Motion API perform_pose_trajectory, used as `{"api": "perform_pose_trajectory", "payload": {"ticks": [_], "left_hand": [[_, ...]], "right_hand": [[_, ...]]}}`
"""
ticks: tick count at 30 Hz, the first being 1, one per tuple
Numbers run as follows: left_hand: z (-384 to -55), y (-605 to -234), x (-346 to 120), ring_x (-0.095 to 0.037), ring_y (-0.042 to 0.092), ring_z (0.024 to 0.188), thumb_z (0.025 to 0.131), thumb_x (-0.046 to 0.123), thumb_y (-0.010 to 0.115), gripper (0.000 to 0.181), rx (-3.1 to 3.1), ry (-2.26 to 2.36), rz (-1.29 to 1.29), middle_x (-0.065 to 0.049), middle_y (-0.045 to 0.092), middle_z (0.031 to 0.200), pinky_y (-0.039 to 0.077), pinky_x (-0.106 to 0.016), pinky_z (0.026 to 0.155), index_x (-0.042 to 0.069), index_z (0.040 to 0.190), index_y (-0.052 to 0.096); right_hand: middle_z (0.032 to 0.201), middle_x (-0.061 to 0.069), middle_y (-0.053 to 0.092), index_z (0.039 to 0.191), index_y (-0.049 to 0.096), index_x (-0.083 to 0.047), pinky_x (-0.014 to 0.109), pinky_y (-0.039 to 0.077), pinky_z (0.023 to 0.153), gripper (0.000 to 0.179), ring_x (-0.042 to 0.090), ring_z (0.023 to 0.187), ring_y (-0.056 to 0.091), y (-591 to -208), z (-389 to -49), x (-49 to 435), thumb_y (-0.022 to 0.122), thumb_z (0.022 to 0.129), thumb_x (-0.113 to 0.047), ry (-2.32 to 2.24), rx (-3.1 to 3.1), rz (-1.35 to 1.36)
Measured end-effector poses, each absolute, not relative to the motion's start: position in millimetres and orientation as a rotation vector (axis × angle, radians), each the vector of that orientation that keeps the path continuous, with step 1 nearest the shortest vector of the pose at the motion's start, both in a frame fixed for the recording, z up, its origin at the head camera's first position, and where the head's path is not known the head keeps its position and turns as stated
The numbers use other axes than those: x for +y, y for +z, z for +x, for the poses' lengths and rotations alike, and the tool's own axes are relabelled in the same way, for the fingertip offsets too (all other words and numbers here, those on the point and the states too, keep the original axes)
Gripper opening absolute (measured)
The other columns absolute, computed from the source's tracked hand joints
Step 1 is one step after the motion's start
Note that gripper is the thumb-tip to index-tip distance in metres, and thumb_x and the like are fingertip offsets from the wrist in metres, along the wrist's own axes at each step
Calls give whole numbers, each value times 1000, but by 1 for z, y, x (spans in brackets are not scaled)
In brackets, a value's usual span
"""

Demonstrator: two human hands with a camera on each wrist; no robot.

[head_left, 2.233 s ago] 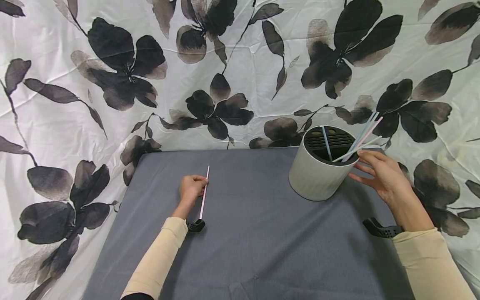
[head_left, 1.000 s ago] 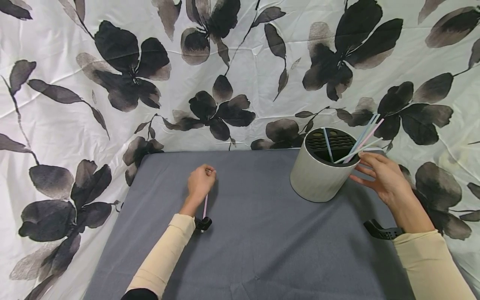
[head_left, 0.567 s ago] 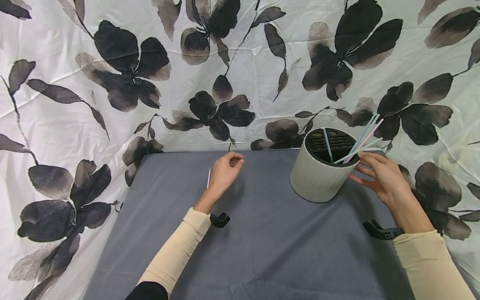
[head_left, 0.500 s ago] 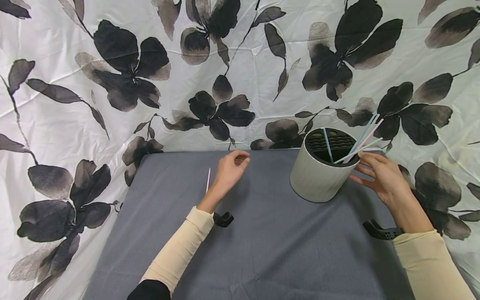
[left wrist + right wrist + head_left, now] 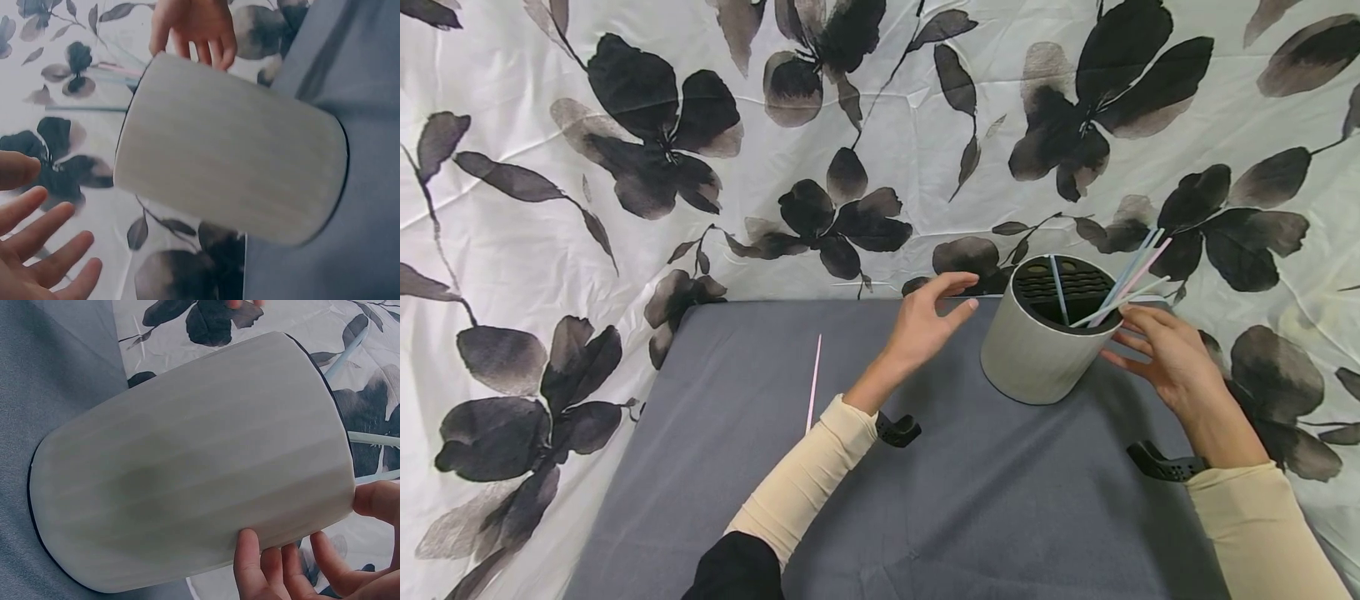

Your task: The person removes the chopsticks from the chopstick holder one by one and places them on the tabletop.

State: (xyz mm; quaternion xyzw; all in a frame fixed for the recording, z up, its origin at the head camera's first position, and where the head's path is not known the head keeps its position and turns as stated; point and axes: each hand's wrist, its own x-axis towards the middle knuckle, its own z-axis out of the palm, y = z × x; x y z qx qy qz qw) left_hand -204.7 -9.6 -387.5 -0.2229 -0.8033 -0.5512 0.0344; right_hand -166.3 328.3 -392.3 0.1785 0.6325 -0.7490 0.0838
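Observation:
My left hand (image 5: 919,329) reaches over the grey cloth with fingers and thumb spread, nothing between them. It is just left of a round, cream-coloured knife block (image 5: 1033,358) with a black slotted top. In the left wrist view, spread left fingers (image 5: 47,234) stand apart from the block's top end. My right hand (image 5: 1176,362) touches the block's right side at the rim with extended fingertips. Several thin drinking straws, among them a pink straw (image 5: 1150,265) and a pale green straw (image 5: 1138,298), stick up from the block. Another pink straw (image 5: 814,383) lies on the cloth, its lower end behind the left sleeve.
A grey cloth (image 5: 940,500) covers the table. A white curtain (image 5: 925,150) with dark flowers hangs directly behind the table and block. Black wrist mounts (image 5: 1165,461) sit under both wrists.
My left hand has let go of the pink straw, leaving it lying on the cloth, and has moved right to the knife block, its fingers spreading. The right hand has stayed in place.

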Motion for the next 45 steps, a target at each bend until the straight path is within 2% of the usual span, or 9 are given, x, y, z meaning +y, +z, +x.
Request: {"api": "perform_pose_trajectory", "payload": {"ticks": [3, 11, 16, 21, 26, 32, 35, 39, 45], "left_hand": [[-206, -385, 3, -12, 64, 130, 102, 21, 70, 36, -2383, -1758, -745, 1, 70, 138, 53, -28, 105, 18, 138, 66], [-213, -385, 37, -16, 64, 131, 101, 4, 67, 37, -2038, -2139, -925, -15, 67, 139, 54, -30, 109, 4, 137, 63], [-218, -388, 60, -29, 66, 128, 98, -3, 68, 35, -1902, -2247, -946, -25, 66, 134, 56, -33, 107, -3, 132, 62], [-220, -392, 76, -41, 63, 126, 96, -8, 68, 38, -1874, -2284, -945, -29, 63, 132, 57, -26, 102, -5, 133, 58], [-223, -391, 85, -31, 68, 120, 96, -7, 69, 38, -1925, -2248, -887, -26, 66, 128, 58, -23, 97, -3, 132, 59], [-223, -387, 90, -18, 72, 110, 96, -3, 71, 26, -2026, -2165, -915, -20, 71, 121, 57, -21, 96, 0, 121, 66], [-222, -386, 90, -12, 73, 105, 95, -1, 73, 24, -2092, -2153, -951, -18, 74, 118, 58, -18, 91, 2, 118, 68], [-222, -387, 89, -8, 72, 103, 95, -1, 73, 24, -2173, -2133, -1062, -14, 74, 116, 58, -17, 88, 5, 118, 68], [-225, -389, 86, 0, 68, 105, 98, 2, 70, 22, -2306, -1967, -1304, -8, 71, 121, 56, -14, 92, 7, 119, 68]], "right_hand": [[121, -6, 44, 115, 63, -24, 32, 65, 72, 26, 5, 93, 67, -391, -167, 328, 75, 97, -37, -2235, 1878, 539], [121, -7, 44, 116, 63, -25, 32, 65, 71, 26, 7, 97, 62, -392, -167, 326, 74, 97, -38, -2227, 1881, 551], [120, -9, 44, 120, 60, -24, 31, 65, 70, 29, 9, 100, 58, -394, -167, 326, 73, 98, -39, -2219, 1917, 570], [120, -8, 45, 123, 57, -23, 30, 64, 70, 32, 8, 99, 59, -398, -167, 326, 72, 99, -39, -2212, 1937, 556], [120, -8, 46, 123, 58, -22, 29, 64, 69, 33, 8, 98, 59, -398, -167, 325, 72, 98, -39, -2229, 1943, 546], [119, -8, 46, 122, 58, -22, 29, 64, 68, 30, 8, 98, 60, -400, -167, 325, 71, 99, -38, -2237, 1953, 549], [119, -8, 47, 125, 57, -22, 29, 64, 69, 32, 8, 98, 60, -400, -167, 325, 69, 100, -39, -2230, 1957, 553], [120, -8, 48, 125, 58, -21, 29, 64, 69, 31, 7, 99, 61, -401, -167, 325, 68, 101, -39, -2239, 1955, 546], [120, -7, 49, 129, 55, -18, 29, 64, 69, 35, 5, 95, 64, -401, -167, 323, 66, 102, -38, -2247, 1978, 532]]}}
